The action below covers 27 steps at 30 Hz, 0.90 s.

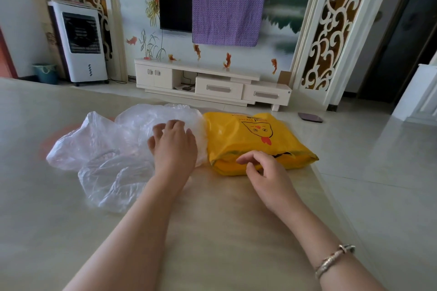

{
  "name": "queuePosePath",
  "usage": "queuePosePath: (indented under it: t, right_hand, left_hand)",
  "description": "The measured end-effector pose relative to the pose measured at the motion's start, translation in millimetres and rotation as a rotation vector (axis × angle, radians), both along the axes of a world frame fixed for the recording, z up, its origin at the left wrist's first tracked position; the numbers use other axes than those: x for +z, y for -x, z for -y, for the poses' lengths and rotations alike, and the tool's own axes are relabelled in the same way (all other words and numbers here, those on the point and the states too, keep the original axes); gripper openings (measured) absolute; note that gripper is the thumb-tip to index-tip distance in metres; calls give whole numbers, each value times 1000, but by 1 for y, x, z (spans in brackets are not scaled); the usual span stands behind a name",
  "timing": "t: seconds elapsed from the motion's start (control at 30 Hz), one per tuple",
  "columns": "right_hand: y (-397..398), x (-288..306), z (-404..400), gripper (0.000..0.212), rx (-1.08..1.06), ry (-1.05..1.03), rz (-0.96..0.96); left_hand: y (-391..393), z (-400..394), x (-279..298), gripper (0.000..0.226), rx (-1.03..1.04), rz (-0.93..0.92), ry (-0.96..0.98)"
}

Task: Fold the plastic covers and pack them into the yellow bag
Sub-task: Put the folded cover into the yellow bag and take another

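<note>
Right hand fingers loosely curled, by yellow bag | left hand on plastic covers

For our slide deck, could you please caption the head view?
Left hand rests on crumpled clear plastic covers; right hand reaches the yellow bag.

**Both forearms stretched forward, hands low**

The left hand lies palm down, its fingers curled at the tips and pressing downward, forearm bare. The right hand hovers with loosely bent fingers, thumb apart, holding nothing; a bracelet circles its forearm.
</note>
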State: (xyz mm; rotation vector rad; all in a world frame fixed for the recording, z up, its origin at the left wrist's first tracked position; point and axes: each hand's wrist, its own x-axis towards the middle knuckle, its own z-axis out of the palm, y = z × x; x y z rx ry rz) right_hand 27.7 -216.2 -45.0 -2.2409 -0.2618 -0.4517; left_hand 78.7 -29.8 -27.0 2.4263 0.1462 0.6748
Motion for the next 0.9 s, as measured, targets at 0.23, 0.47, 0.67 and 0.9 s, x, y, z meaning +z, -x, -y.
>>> queuePosePath:
  t: [0.23,0.47,0.67,0.9]
  right_hand:
    - [3,2,-7,29,22,-357,-81]
    - [8,3,0,27,-23,-381,-104]
    - [9,0,-3,28,-9,-302,-110]
    - [9,3,-5,25,-17,-412,-158]
  left_hand:
    - [15,8,7,32,-176,301,518]
    - [10,4,-5,23,-94,60,-11]
    - [6,-2,-8,43,-63,45,36]
    - [29,16,14,38,-243,480,466]
